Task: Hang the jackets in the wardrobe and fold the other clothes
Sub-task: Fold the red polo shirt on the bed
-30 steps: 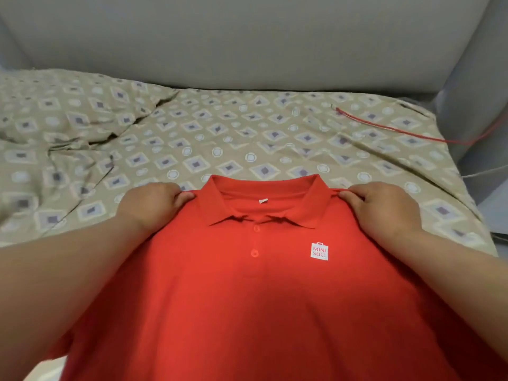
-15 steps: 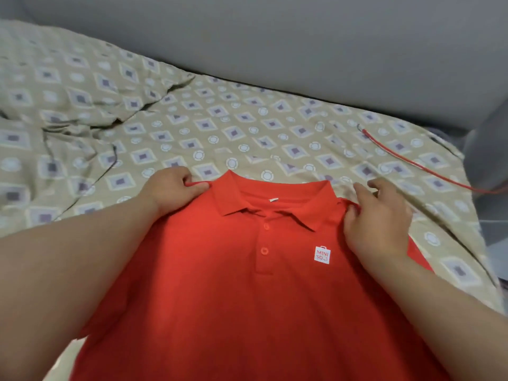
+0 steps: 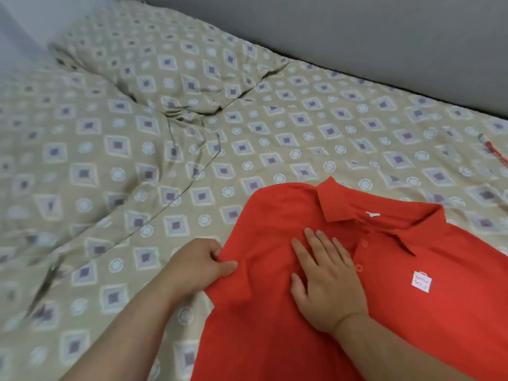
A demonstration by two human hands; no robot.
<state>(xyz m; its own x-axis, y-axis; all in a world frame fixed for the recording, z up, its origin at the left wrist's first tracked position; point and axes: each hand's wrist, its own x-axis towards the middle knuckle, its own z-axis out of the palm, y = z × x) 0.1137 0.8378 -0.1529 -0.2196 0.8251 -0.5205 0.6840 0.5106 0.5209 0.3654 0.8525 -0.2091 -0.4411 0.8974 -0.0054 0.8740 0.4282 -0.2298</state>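
Red shirt (image 3: 275, 339) face up on bed (image 3: 110, 160), left grip (image 3: 202, 266) pinching its side edge, right grip (image 3: 328, 279) just beside it, flat with straight fingers (image 3: 321, 240) on the chest, collar (image 3: 334, 204) beyond both

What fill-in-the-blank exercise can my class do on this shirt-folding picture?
1. The shirt on the bed is ____ in colour.
2. The left hand pinches the shirt's edge, while the right hand lies ____ on its front.
3. The logo on the shirt's chest is a small ____ patch.

Missing words: red; flat; white.
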